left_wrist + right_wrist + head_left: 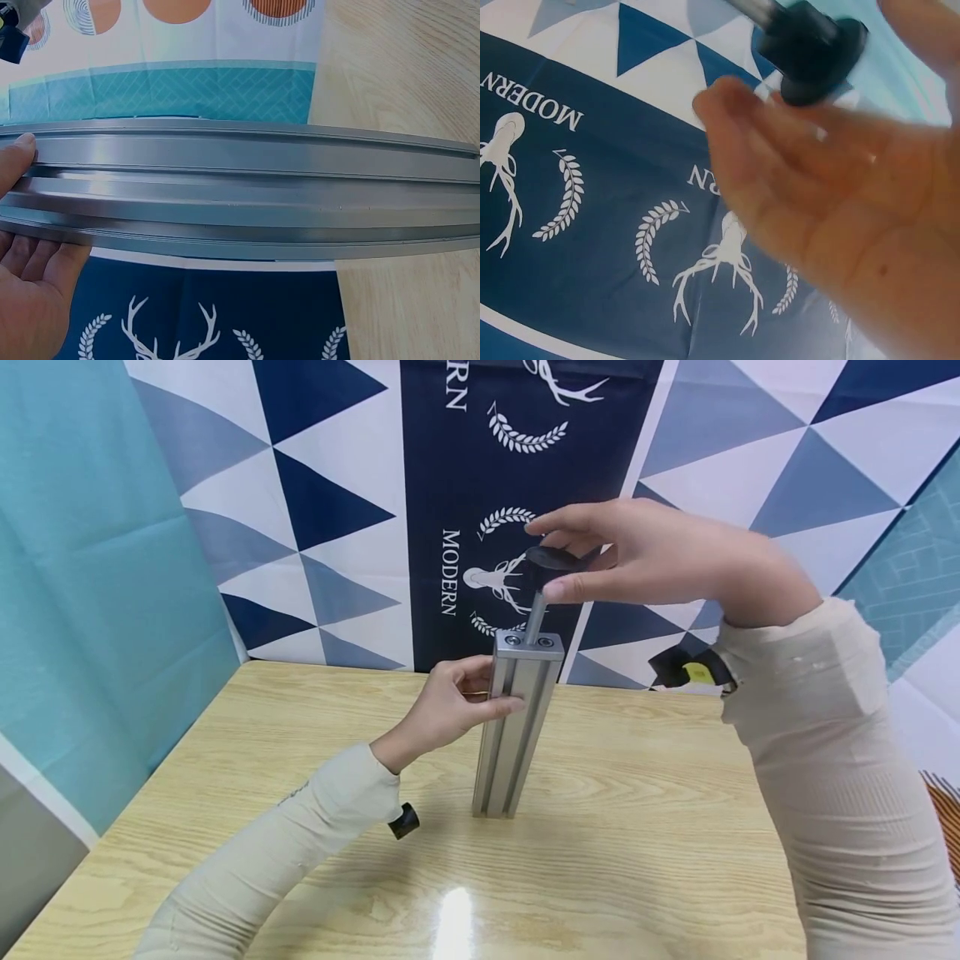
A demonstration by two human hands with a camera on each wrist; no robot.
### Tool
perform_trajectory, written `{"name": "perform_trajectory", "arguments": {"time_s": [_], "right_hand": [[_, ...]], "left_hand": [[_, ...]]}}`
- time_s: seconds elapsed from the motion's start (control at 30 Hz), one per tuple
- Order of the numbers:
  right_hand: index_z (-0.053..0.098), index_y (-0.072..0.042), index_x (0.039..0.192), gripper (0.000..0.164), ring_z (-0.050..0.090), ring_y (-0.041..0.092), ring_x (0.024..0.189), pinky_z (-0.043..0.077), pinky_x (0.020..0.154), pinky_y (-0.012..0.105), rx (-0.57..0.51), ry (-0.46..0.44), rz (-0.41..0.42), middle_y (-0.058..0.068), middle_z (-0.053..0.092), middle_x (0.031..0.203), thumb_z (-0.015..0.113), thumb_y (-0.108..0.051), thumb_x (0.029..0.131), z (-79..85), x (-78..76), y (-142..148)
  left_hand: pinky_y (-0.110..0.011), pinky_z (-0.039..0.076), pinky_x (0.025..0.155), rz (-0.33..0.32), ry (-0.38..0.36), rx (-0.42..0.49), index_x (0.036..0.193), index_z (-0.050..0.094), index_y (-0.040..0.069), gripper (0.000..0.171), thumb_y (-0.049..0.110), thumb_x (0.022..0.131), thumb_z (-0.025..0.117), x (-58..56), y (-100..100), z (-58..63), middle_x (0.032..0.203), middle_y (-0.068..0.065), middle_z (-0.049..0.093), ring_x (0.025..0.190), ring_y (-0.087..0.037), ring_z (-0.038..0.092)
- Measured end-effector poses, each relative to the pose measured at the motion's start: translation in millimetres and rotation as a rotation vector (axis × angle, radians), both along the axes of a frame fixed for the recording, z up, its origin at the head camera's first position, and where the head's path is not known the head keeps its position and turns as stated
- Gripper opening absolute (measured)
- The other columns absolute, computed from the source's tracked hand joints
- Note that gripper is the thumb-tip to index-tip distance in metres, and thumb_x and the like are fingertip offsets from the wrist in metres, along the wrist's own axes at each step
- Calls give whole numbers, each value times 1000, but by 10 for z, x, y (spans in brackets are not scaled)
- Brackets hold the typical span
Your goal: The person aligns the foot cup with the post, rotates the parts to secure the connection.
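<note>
An aluminium extrusion profile (517, 735) stands upright on the wooden table (637, 793), leaning slightly in the head view. Around its upper part, my left hand (450, 697) grips it, thumb across the front groove and fingers at the far side. The left wrist view shows the same grooved bar (247, 161) lengthwise, with my thumb (16, 161) on one face. Two screw heads and a metal rod (535, 620) sit at its top end. On the rod is a black levelling foot (553, 558). My right hand (637, 552), blurred in its wrist view, spreads loosely about this foot, fingers extended beside it.
Behind the table hangs a patterned cloth (337, 502) with triangles and a dark deer-print band. A teal cloth (75, 568) covers the left side. Dark wrist devices show at the left wrist (405, 821) and the right wrist (693, 668).
</note>
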State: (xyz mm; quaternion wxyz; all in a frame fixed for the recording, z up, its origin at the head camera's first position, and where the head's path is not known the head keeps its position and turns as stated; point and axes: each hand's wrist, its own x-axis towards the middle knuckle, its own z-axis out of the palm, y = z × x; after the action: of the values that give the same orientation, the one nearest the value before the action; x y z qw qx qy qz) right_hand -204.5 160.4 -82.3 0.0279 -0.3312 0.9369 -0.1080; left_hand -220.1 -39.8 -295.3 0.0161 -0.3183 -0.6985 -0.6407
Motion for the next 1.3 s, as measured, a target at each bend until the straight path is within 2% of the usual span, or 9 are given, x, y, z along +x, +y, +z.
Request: {"name": "perform_trajectory", "arguments": {"time_s": [0.1, 0.2, 0.3, 0.47, 0.6, 0.8, 0.93, 1.07, 1.3], "right_hand": [[35, -20, 149, 56, 53, 24, 123, 45, 101, 49, 30, -19, 139, 4, 40, 149, 56, -29, 98, 45, -12, 62], [38, -20, 148, 50, 51, 18, 123, 43, 104, 47, 58, 10, 252, 2, 42, 148, 50, -13, 100, 72, -41, 89], [43, -21, 145, 47, 58, 16, 111, 48, 98, 40, 62, 61, 269, 1, 51, 140, 50, -10, 100, 84, -56, 96], [61, -13, 128, 41, 63, 18, 88, 52, 83, 36, -19, 140, 50, 3, 66, 113, 60, -37, 95, 22, -24, 36], [64, -9, 104, 49, 56, 21, 82, 47, 71, 37, -113, 223, -142, 7, 63, 87, 62, -55, 87, -113, 3, -47], [59, -8, 94, 49, 49, 21, 70, 39, 58, 35, -192, 306, -210, 7, 55, 73, 62, -56, 86, -246, 10, -71], [62, -9, 104, 48, 52, 22, 78, 42, 66, 38, -182, 271, -178, 8, 61, 85, 59, -54, 90, -225, 6, -50], [56, -13, 129, 52, 59, 24, 100, 46, 89, 48, -102, 125, -108, 8, 64, 112, 46, -52, 97, -151, -2, 15], [30, -23, 151, 48, 31, 22, 140, 27, 111, 58, -89, -53, 177, -4, 31, 154, 40, -30, 104, -77, -65, 187]], "left_hand": [[-33, 58, 82, 2, -9, -2, 122, 62, 3, 42, 6, 83, 75, 3, -4, 5, 109, -11, 70, 96, -18, 70], [-33, 58, 82, 5, -13, -4, 123, 62, 4, 42, 7, 83, 75, 3, -6, 6, 109, -11, 70, 96, -18, 69], [-33, 58, 82, 3, -13, -4, 123, 62, 4, 42, 7, 83, 75, 5, -5, 6, 109, -11, 70, 97, -18, 69], [-33, 58, 82, 1, -12, 0, 123, 62, 3, 42, 6, 83, 75, 5, 0, 1, 110, -12, 69, 97, -18, 69], [-33, 58, 82, 2, -11, 7, 122, 62, 2, 42, 5, 82, 75, 8, 2, 3, 110, -13, 69, 98, -19, 69], [-34, 58, 82, 0, -4, 17, 121, 63, 2, 40, 5, 82, 75, 12, 6, 9, 110, -13, 70, 98, -19, 69], [-34, 58, 82, 7, 0, 27, 120, 63, 3, 40, 4, 82, 75, 6, 6, -6, 109, -12, 70, 98, -18, 69], [-35, 58, 82, 3, -13, 51, 120, 63, 2, 39, 2, 83, 74, 3, 6, -24, 110, -13, 70, 98, -19, 69], [-35, 57, 83, -13, -39, 48, 122, 62, 3, 40, 3, 84, 74, 0, 14, -50, 109, -13, 70, 97, -19, 69]]}}
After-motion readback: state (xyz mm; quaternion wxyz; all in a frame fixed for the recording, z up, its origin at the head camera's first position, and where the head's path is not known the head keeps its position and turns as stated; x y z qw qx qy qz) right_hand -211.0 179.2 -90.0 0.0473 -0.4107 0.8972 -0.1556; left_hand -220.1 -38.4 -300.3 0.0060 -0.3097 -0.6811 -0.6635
